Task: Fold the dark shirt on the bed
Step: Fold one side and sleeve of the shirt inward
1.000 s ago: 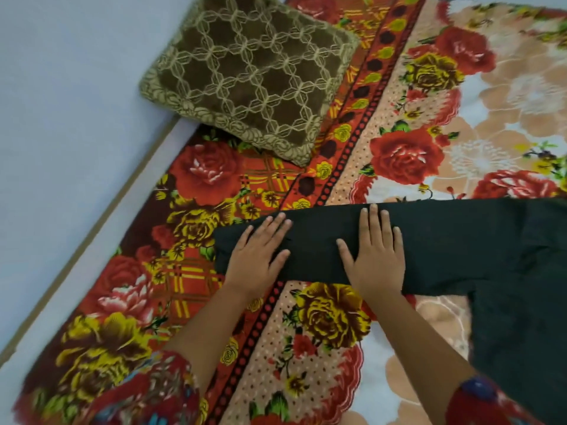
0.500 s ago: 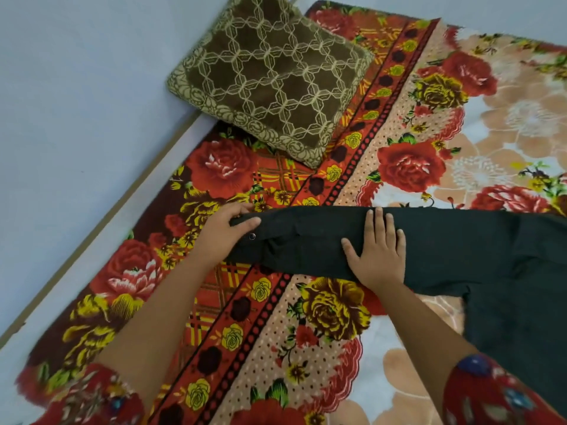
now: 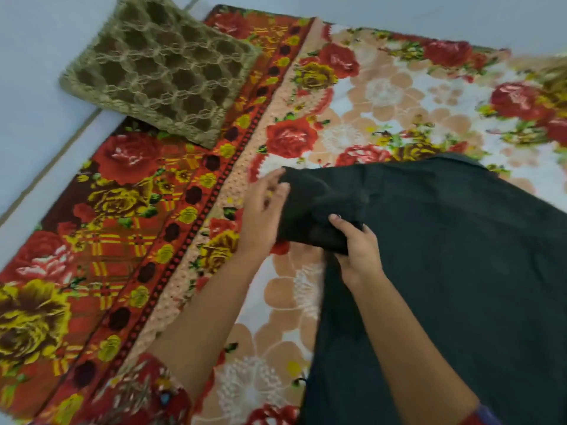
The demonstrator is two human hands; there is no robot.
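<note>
A square olive cushion (image 3: 159,72) with a raised lattice weave lies at the upper left, overlapping the bed (image 3: 122,225), whose plush cover shows red and yellow roses. The left hand (image 3: 264,213), blurred, seems to pinch the bunched end of the dark shirt (image 3: 460,271) with curled fingers (image 3: 273,180). Just beside it, the right hand (image 3: 356,250) grips the same bunch, thumb on top, fingers tucked beneath. The matte black cloth spreads rightward across the bed.

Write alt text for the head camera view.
Two hands grip the bunched sleeve end of a dark shirt spread on a floral bedspread. The left hand holds its far corner, and the right hand clasps its near edge, thumb on top. An olive patterned cushion lies over the bedspread's far left edge.
</note>
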